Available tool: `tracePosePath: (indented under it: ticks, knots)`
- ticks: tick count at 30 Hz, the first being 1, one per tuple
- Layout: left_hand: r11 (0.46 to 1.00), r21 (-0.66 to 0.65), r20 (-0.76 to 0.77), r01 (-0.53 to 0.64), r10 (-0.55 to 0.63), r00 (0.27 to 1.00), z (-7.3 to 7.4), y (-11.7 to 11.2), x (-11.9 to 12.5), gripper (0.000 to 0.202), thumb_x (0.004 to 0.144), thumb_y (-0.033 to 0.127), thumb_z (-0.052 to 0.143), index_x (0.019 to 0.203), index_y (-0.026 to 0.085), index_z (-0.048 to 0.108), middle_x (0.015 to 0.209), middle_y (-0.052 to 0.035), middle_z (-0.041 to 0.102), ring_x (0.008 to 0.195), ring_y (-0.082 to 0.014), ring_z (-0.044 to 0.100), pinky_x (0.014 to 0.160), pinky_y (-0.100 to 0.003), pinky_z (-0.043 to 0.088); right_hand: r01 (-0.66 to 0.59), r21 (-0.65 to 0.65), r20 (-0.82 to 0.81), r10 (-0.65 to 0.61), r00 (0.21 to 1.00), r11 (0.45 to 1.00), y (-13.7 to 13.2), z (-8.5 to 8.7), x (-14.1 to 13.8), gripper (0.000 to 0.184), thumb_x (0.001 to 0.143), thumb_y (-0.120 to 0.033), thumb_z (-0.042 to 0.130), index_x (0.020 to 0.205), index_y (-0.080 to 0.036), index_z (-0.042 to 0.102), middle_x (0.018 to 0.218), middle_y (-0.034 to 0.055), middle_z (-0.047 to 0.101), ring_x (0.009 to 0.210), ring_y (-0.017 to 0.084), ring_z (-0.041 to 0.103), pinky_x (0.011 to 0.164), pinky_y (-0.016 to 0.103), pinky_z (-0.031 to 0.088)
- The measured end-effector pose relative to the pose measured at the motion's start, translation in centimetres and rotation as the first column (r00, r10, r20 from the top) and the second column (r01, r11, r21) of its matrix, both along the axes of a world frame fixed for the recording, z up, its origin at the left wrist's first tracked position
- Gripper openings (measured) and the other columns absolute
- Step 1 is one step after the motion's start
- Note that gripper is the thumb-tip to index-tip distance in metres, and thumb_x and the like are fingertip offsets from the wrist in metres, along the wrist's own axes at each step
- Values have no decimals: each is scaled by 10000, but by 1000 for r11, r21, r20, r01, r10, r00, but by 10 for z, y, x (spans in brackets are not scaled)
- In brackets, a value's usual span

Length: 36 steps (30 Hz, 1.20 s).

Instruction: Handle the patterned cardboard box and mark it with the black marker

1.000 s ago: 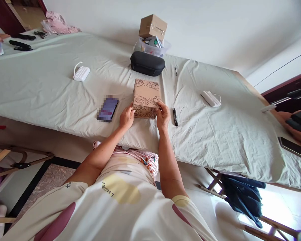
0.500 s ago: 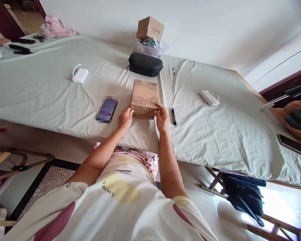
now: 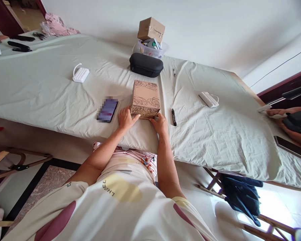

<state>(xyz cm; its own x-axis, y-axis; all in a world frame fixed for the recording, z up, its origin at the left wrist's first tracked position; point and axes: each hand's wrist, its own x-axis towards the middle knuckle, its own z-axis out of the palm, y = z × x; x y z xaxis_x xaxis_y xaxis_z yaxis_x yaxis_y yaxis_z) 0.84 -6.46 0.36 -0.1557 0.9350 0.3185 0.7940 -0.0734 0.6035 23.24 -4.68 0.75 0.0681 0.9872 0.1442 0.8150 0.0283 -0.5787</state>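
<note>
A brown cardboard box [image 3: 145,97] with black scribbled flower drawings stands on the pale green sheet [image 3: 52,97] near the table's front edge. My left hand [image 3: 126,118] lies flat on the sheet at the box's near left corner, its fingers stretched out and touching the bottom edge. My right hand [image 3: 161,123] sits at the near right corner, its fingers curled against the base of the box and its thumb along the bottom edge. A black marker [image 3: 174,116] lies just right of my right hand. A phone [image 3: 107,109] lies left of my left hand.
Behind the box are a black zip case [image 3: 146,65], a clear tub [image 3: 150,48] with a small cardboard box [image 3: 151,29] on top, and a pen [image 3: 175,72]. White power banks [image 3: 81,73] [image 3: 209,99] lie left and right. Other people's hands [image 3: 291,122] work at the table ends.
Both my hands have slid down from the sides of the box to its near bottom edge. The box stays in place on the sheet.
</note>
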Motion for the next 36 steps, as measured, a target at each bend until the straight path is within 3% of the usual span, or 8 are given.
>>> tracePosePath:
  ticks: [5, 14, 20, 24, 31, 34, 36]
  knots:
    - [997, -67, -144, -44, 34, 989, 0, 1, 6, 507, 866, 455, 905, 1187, 141, 671, 1316, -222, 737, 1389, -391, 611, 1222, -519, 427, 40, 21, 155, -43, 987, 999, -5, -4, -11, 367, 882, -505, 770, 1080, -217, 659, 1340, 161, 707, 1317, 362, 588, 1076, 504, 474]
    - [1000, -6, -31, -20, 20, 999, -7, 7, 2, 391, 876, 426, 912, 1036, 159, 675, 1180, -228, 772, 1288, -396, 673, 1156, -549, 452, 81, 75, 121, -90, 989, 994, -2, -13, -22, 456, 856, -577, 807, 1048, -211, 614, 1244, 186, 726, 1261, 389, 616, 1087, 553, 453]
    - [999, -44, -29, -4, 3, 1000, -1, 2, 3, 423, 857, 378, 933, 1086, 134, 674, 1241, -240, 754, 1328, -411, 655, 1184, -540, 429, 3, 92, 74, -10, 997, 996, -2, -14, -13, 399, 884, -582, 755, 993, -231, 599, 1201, 159, 726, 1226, 364, 610, 1066, 537, 486]
    - [998, -58, -44, 13, -16, 999, 2, 2, 2, 328, 927, 344, 866, 1086, 127, 679, 1250, -243, 756, 1315, -393, 667, 1174, -517, 433, 2, 107, 29, -6, 1000, 994, -2, -13, -12, 278, 946, -502, 679, 943, -238, 590, 1135, 146, 732, 1212, 363, 603, 1057, 535, 486]
    - [999, -45, -7, 9, -9, 1000, -4, 4, 2, 274, 944, 336, 839, 1054, 153, 668, 1232, -232, 761, 1309, -392, 675, 1185, -527, 436, 25, 60, 59, -29, 998, 998, -1, -11, -14, 284, 912, -486, 702, 910, -237, 566, 1132, 155, 719, 1174, 354, 614, 1065, 535, 491]
    - [1000, -3, 42, 3, -2, 999, -9, 5, 2, 405, 902, 372, 873, 1162, 136, 671, 1303, -256, 746, 1334, -408, 667, 1205, -544, 437, 30, 63, 42, -33, 999, 998, 0, -13, -12, 361, 886, -569, 723, 918, -236, 586, 1157, 151, 726, 1190, 352, 621, 1088, 555, 492]
    - [999, 38, 126, 16, -21, 992, -11, 5, 2, 597, 884, 416, 881, 1335, 123, 624, 1447, -279, 683, 1421, -409, 629, 1230, -533, 441, 39, 96, -29, -36, 999, 995, 1, -16, -11, 445, 851, -633, 753, 988, -227, 633, 1159, 143, 740, 1183, 348, 643, 1099, 569, 499]
